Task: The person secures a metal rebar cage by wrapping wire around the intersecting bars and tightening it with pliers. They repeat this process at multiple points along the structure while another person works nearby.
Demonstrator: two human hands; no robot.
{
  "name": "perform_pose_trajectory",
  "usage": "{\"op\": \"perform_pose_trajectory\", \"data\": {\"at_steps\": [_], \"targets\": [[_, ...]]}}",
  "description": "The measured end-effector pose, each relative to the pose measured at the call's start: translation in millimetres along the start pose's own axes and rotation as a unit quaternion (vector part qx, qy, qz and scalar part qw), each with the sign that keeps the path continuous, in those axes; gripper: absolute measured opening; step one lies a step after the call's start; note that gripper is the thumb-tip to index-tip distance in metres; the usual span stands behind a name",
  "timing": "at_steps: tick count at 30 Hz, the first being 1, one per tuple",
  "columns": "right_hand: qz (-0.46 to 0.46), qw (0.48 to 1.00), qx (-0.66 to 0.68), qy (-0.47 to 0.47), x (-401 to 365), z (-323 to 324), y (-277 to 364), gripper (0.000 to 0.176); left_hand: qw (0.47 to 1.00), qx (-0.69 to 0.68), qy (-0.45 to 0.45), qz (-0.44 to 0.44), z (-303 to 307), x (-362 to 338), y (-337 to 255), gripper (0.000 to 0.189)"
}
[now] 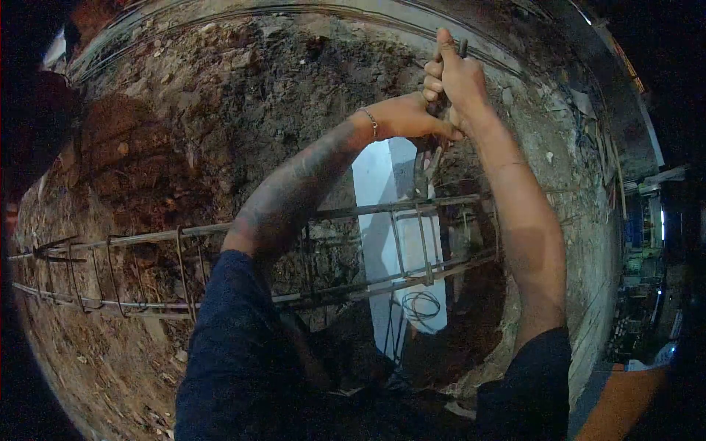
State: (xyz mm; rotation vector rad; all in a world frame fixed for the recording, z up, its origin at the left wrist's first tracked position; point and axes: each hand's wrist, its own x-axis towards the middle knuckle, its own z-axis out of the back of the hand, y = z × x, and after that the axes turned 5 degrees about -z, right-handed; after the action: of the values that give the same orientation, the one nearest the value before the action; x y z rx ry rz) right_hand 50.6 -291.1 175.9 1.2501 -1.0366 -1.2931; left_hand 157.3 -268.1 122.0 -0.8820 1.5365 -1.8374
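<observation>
My right hand point(457, 79) is closed around a dark rod-like piece point(462, 48), whose end shows above the fist beside my raised thumb. Just below it, my left hand point(419, 117) reaches across, its thumb pointing right and its fingers bent behind and partly hidden. It seems to grip the same piece lower down, though most of that part is covered. Under both hands lies a pool of water point(379, 184) with a bright reflection. A rebar cage point(346, 212) of long bars and square stirrups crosses below my forearms.
A rough earth bank point(265, 81) fills the far side, with long thin bars point(323, 10) along its top. A concrete strip point(588, 309) runs down the right. An orange-brown surface point(621, 404) shows at the lower right. A coil of wire point(421, 305) appears in the bright patch.
</observation>
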Motion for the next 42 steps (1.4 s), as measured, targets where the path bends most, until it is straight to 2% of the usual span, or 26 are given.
{"op": "perform_pose_trajectory", "data": {"at_steps": [2,3,7,8,9,10,12,15,18,20,22,24,26,27,28,30,31,32,34,35,36,37,38,39,40,42], "targets": [[-0.012,1.0,0.006,0.018,-4,-1,4,0.044,0.944,0.317,-0.036,-0.083,5,10,9,0.052],[-0.016,0.999,0.007,0.027,-6,-1,8,0.044,0.944,0.319,-0.034,-0.082,9,9,6,0.052],[-0.02,0.987,0.042,0.153,-9,-1,10,0.044,0.991,-0.066,0.05,-0.105,-11,2,28,0.032],[-0.017,0.986,0.044,0.157,-5,0,11,0.044,0.964,-0.238,0.064,-0.099,-28,1,35,0.024],[-0.027,0.966,0.067,0.25,-1,1,10,0.043,0.897,-0.441,0.022,0.014,-41,-1,28,0.016],[-0.037,0.936,0.093,0.339,2,3,7,0.042,0.898,-0.439,0.019,0.019,-44,-2,31,0.016],[-0.043,0.931,0.111,0.344,-7,-1,13,0.039,0.916,-0.393,-0.078,0.026,-48,-2,34,0.022],[-0.016,0.986,-0.138,0.09,-13,-12,17,0.036,0.92,-0.344,-0.184,0.043,-58,10,34,0.03],[-0.075,0.987,-0.001,0.142,2,0,10,0.031,0.935,-0.187,-0.292,0.067,-66,0,11,0.035],[-0.06,0.967,0.1,0.228,6,11,7,0.031,0.986,-0.001,-0.164,-0.023,-51,-14,3,0.027],[-0.077,0.827,0.266,0.49,9,19,6,0.027,0.949,-0.29,-0.053,-0.112,-44,-7,28,0.038],[-0.074,0.823,0.256,0.502,6,7,8,0.023,0.901,-0.433,-0.015,-0.004,-48,-6,25,0.03],[-0.099,0.832,0.225,0.498,7,3,9,0.026,0.922,-0.387,0.003,-0.006,-40,-11,23,0.022],[-0.125,0.768,0.252,0.575,22,5,4,0.021,0.938,-0.346,0.023,-0.008,-37,-12,23,0.017],[-0.125,0.769,0.254,0.574,24,11,1,0.021,0.938,-0.347,0.024,-0.006,-41,-11,24,0.017],[-0.047,0.904,0.165,0.392,23,23,0,0.028,0.925,-0.369,-0.095,-0.001,-54,-4,20,0.025],[-0.042,0.92,0.132,0.367,23,43,7,0.049,0.926,-0.349,-0.145,-0.011,-59,-5,15,0.031],[-0.041,0.92,0.13,0.367,26,62,1,0.049,0.925,-0.35,-0.145,-0.013,-61,-5,14,0.031],[-0.023,0.952,0.302,-0.045,30,90,-24,0.064,0.921,-0.301,-0.246,0.016,-67,-5,13,0.031],[-0.02,0.953,0.3,-0.044,16,86,-25,0.064,0.934,-0.219,-0.28,0.048,-66,-3,17,0.031],[0.053,0.985,0.133,-0.1,-9,74,-27,0.067,0.933,-0.22,-0.28,0.046,-66,6,28,0.031],[0.125,0.979,-0.038,-0.154,-25,58,-28,0.07,0.936,-0.172,-0.306,0.003,-69,19,44,0.028],[0.121,0.98,-0.036,-0.155,-28,36,-29,0.07,0.939,0.062,-0.318,-0.113,-78,17,44,0.023],[0.174,0.94,-0.2,-0.215,-29,10,-30,0.069,0.853,0.299,-0.375,-0.203,-88,14,43,0.021],[0.2,0.908,-0.28,-0.24,-29,2,-25,0.068,0.781,0.342,-0.44,-0.28,-96,14,49,0.029],[0.192,0.866,-0.359,-0.291,-26,-9,-13,0.067,0.786,0.431,-0.394,-0.201,-96,3,41,0.034]]}}
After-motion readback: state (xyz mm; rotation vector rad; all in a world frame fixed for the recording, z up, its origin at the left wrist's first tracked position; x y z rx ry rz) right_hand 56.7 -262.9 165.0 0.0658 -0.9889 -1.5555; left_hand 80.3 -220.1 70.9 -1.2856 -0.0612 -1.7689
